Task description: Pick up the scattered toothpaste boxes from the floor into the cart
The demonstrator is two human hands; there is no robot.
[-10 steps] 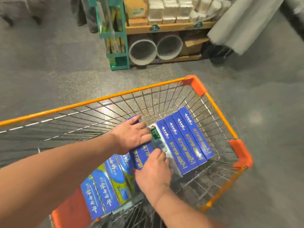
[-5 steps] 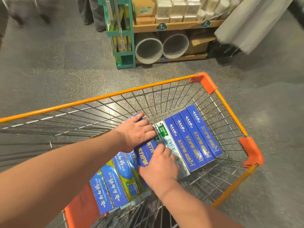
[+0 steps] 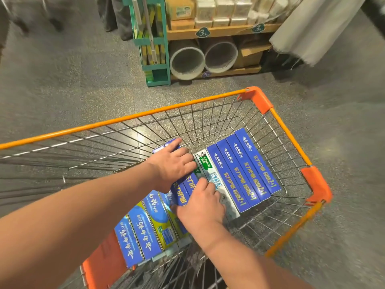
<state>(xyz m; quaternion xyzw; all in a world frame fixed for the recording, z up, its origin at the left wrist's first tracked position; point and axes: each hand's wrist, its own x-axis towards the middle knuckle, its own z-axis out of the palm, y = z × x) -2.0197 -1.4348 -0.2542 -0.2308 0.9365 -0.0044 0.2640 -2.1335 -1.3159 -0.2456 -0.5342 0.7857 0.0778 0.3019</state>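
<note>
Two hands: the left hand (image 3: pixel 173 161) and the right hand (image 3: pixel 202 205) are both down inside the orange-rimmed wire shopping cart (image 3: pixel 145 114), close together on one pair of dark blue cardboard toothpaste boxes (image 3: pixel 183 191).
Left hand: it lies over the end of the pair nearer the cart's front wall, fingers spread and fairly straight across the tops.
Right hand: it sits on the end nearer the cart's handle side, fingers bent, fingertips at the edge where the pair meets the white and green carton. Whether it grips or only presses cannot be told.
White and green carton (image 3: pixel 215 180): flat on the cart's floor, touching the held pair on the side towards the cart's right wall.
Three long blue boxes with yellow print (image 3: pixel 243 170): side by side on the cart's floor, between the white and green carton and the right wall.
Blue and yellow-green boxes (image 3: pixel 145 226): packed in a row at the cart's handle end.
Grey speckled floor (image 3: pixel 62 90): all around the cart.
Wooden shelf unit (image 3: pixel 218 31): beyond the cart's front, with a teal metal rack (image 3: pixel 155 68) beside it.
</note>
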